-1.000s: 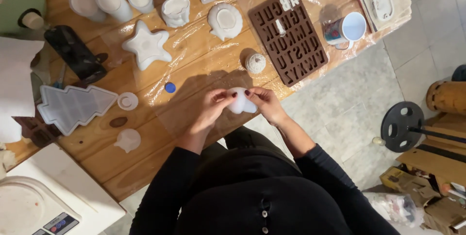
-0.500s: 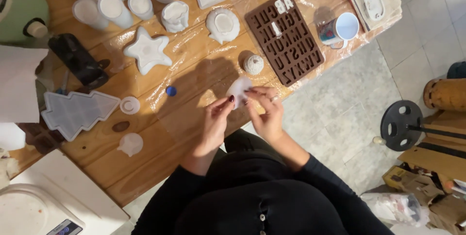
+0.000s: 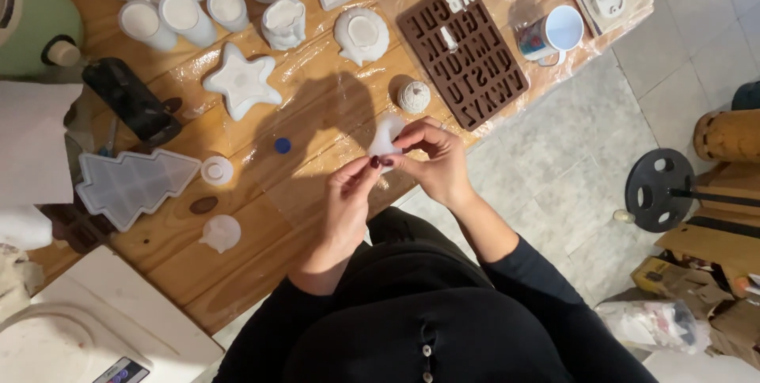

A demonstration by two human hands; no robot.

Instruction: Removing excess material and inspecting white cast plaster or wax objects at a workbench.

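Wooden worktop point(image 3: 237, 240) under clear plastic sheeting, and both hands meet just above its near edge: the left hand point(image 3: 348, 201) and right hand point(image 3: 435, 161) pinch a small white soft mould point(image 3: 385, 136) between their fingertips, lifted off the wood. Just beyond the right hand sit a white ribbed ball point(image 3: 413, 96) and a brown letter mould point(image 3: 463, 51)

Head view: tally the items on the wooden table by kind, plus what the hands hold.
Small white mould held in both hands: 1
Brown letter mould: 1
Star mould: 1
Tree mould: 1
Mug: 1
White round cups, far left: 3
Small blue cap: 1
Total: 9
Left hand and right hand both pinch the small mould.
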